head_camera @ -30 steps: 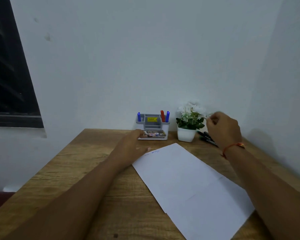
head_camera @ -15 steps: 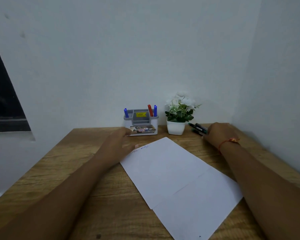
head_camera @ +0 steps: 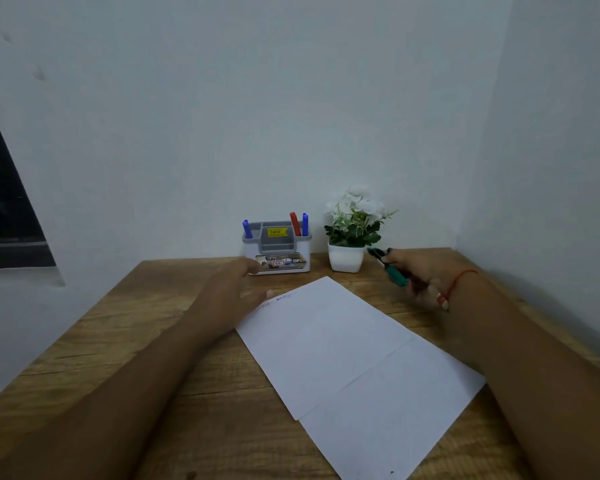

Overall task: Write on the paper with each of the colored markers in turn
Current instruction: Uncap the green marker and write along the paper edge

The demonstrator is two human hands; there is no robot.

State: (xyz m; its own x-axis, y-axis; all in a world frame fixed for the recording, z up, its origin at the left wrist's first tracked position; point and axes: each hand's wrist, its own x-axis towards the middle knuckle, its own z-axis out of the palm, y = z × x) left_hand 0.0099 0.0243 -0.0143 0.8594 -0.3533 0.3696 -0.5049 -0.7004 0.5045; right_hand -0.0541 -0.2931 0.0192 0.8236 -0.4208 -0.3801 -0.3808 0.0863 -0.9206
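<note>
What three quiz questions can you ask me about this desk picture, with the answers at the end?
1. True or false: the right hand holds a green marker.
2. How many markers stand in the grey holder?
3. What stands between the holder and the right hand? A) a cup B) a potted plant C) a book
Key: 1 true; 2 three, two blue and one red; 3 B.
</note>
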